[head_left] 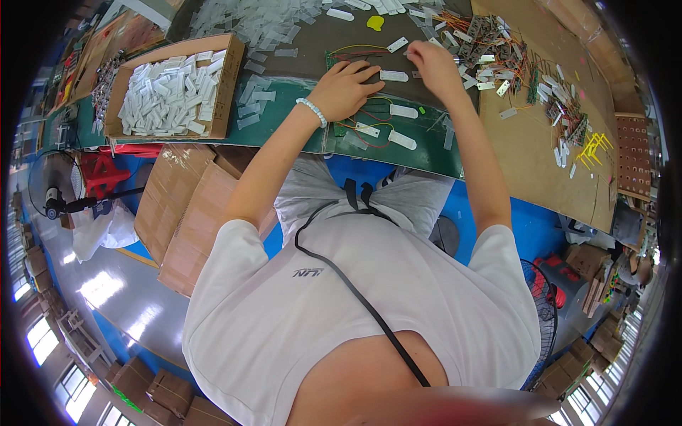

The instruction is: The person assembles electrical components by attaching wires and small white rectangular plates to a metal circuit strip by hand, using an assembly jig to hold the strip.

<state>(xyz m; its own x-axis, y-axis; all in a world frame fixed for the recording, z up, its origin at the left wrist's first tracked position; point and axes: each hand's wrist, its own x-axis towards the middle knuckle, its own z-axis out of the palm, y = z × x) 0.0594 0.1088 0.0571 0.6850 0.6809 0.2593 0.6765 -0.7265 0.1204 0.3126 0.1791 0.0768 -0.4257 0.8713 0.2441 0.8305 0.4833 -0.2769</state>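
Note:
My left hand (346,89) lies over the green-topped table (291,138) with its fingers spread. Beside its fingertips is a white rounded strip (394,76). Two more white rounded strips, one upper (403,111) and one lower (403,139), lie nearer me with thin wires running from them. A small white plate with holes (367,130) is next to the lower one. My right hand (435,65) has its thumb and fingers pinched together; whatever they hold cannot be made out. Another white plate with holes (397,45) lies just left of those fingertips. Part of a green circuit board (331,60) shows beyond my left hand.
A cardboard box (234,82) full of white pieces stands at the left. Clear strips (245,27) are heaped at the back, near a yellow lump (375,23). Tangled wired parts (490,42) and yellow pieces (594,149) lie at the right, partly on a brown board (526,149).

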